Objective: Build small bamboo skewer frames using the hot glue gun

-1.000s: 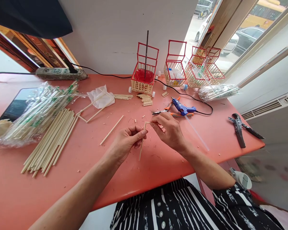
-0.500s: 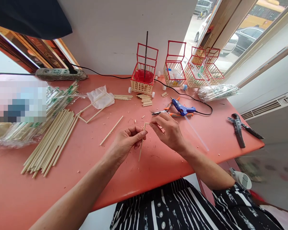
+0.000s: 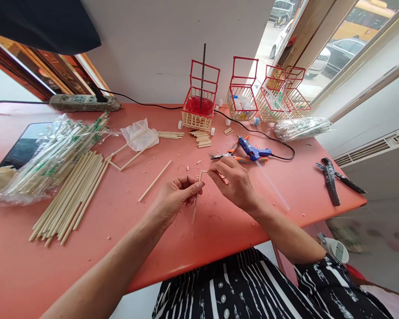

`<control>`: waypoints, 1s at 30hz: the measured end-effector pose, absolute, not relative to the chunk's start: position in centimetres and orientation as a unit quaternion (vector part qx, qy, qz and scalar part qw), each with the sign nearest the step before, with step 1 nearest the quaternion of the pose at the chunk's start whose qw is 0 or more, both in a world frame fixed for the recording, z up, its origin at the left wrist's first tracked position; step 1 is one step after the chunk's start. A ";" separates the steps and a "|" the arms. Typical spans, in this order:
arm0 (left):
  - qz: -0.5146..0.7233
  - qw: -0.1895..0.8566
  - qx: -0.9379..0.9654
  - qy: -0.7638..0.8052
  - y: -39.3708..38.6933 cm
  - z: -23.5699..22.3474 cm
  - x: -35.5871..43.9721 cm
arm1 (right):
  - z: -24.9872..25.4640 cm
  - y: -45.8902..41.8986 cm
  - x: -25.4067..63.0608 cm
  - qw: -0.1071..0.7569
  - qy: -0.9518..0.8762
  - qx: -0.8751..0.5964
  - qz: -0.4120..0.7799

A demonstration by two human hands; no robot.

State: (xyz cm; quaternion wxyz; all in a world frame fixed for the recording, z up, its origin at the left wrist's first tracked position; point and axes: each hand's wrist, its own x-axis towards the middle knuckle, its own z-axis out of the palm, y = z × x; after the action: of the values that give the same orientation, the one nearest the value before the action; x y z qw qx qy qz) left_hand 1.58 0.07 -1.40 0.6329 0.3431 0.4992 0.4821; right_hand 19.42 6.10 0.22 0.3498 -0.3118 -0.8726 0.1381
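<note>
Between thumb and fingers, my left hand [image 3: 183, 191] pinches a thin wooden stick [image 3: 195, 210] that slants down toward the table's front edge. At the stick's upper end, my right hand [image 3: 232, 180] pinches a short wooden piece [image 3: 204, 171], set roughly at a right angle to it. The two pieces meet in a corner; whether they are stuck together I cannot tell. Left of my hands lies a loose stick [image 3: 154, 180]. A three-sided stick frame [image 3: 114, 165] rests farther left, partly on a white plastic scrap [image 3: 142, 136].
Behind my right hand lie a blue glue gun [image 3: 252, 148] and orange-handled pliers [image 3: 242, 159]. A stick bundle [image 3: 66, 199] and bagged sticks [image 3: 49, 155] occupy the left. Along the back stands a red-trimmed stick cart [image 3: 199, 115] beside similar baskets [image 3: 242, 106]. Black-handled scissors [image 3: 332, 179] lie right.
</note>
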 end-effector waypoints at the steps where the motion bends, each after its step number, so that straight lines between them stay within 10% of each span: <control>1: 0.482 0.632 0.343 0.500 0.1 -1.4 1.6 | 0.2 6.1 19.4 0.348 -0.873 -0.313 0.138; 30: 0.484 0.650 0.308 0.499 0.1 -1.4 1.6 | 0.2 6.3 19.4 0.342 -0.875 -0.317 0.133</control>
State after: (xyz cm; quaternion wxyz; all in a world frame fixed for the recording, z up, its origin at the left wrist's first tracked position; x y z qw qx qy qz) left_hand 1.61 0.08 -1.39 0.6502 0.3076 0.4988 0.4836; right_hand 19.42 6.32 0.23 0.3418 -0.3169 -0.8748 0.1326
